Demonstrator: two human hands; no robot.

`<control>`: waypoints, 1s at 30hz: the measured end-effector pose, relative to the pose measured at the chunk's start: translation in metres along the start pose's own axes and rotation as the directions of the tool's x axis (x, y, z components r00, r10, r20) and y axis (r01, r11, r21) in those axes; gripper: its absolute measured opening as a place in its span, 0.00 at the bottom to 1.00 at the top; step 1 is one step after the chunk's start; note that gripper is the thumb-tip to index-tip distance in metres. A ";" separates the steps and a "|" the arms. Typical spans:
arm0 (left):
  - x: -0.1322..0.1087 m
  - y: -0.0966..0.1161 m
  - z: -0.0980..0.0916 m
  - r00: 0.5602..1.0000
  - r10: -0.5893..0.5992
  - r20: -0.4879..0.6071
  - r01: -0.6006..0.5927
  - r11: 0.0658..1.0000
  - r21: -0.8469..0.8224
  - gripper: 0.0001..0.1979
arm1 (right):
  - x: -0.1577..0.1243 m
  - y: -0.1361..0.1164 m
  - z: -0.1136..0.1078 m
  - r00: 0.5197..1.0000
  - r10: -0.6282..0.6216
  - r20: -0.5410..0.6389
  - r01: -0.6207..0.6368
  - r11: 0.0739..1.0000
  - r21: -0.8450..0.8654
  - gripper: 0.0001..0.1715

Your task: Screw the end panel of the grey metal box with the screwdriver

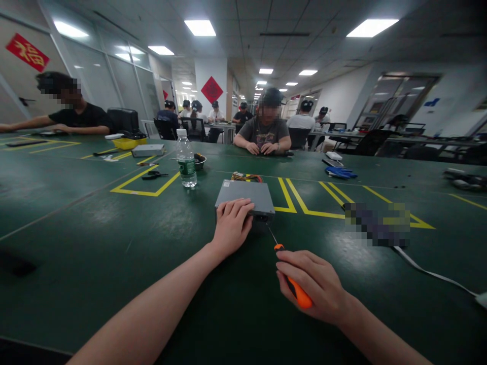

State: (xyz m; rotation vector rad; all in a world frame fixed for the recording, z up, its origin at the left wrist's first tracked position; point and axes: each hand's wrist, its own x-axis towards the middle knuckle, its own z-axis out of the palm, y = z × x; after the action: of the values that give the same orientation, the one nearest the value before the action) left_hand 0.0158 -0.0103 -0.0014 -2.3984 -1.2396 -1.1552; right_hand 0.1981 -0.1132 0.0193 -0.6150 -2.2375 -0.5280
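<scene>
A grey metal computer power supply (256, 193) lies on the green table, with a bundle of coloured wires (249, 177) at its far side. My left hand (233, 225) grips its near left part, fingers over the top and thumb against the front face. In my right hand (315, 284) is a screwdriver (301, 295) with an orange and black handle, my fingers wrapped round it. Its thin shaft points up and left to the right end of the front face, by the socket. Whether the tip touches a screw is too small to tell.
A water bottle (186, 161) stands behind on the left, beside a small bowl (200, 161). A phone-like blurred object (376, 225) with a white cable (426, 271) lies to the right. Yellow tape (323, 214) marks the table. A person (266, 129) sits opposite.
</scene>
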 end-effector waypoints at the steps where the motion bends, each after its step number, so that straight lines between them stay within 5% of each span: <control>1: 0.000 0.000 0.000 1.000 0.000 0.003 0.000 1.000 0.000 0.13 | -0.001 0.001 -0.002 1.000 0.005 -0.009 -0.005 1.000 -0.005 0.13; 18: 0.000 0.000 0.000 1.000 -0.001 0.002 0.001 1.000 -0.010 0.14 | -0.002 0.002 -0.005 0.996 0.075 0.053 -0.074 0.997 -0.006 0.13; 23: 0.000 0.001 0.000 1.000 0.001 -0.001 -0.001 1.000 -0.005 0.13 | -0.004 0.001 -0.008 0.977 0.067 0.201 -0.075 0.997 0.028 0.29; 30: 0.000 0.000 0.000 1.000 0.002 0.003 -0.002 1.000 -0.003 0.13 | -0.007 -0.001 -0.002 0.976 0.130 0.175 -0.147 0.985 0.086 0.27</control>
State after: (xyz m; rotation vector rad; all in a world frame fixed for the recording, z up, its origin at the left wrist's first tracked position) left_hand 0.0158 -0.0103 -0.0013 -2.4038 -1.2371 -1.1534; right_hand 0.2025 -0.1172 0.0155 -0.7830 -2.3415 -0.3024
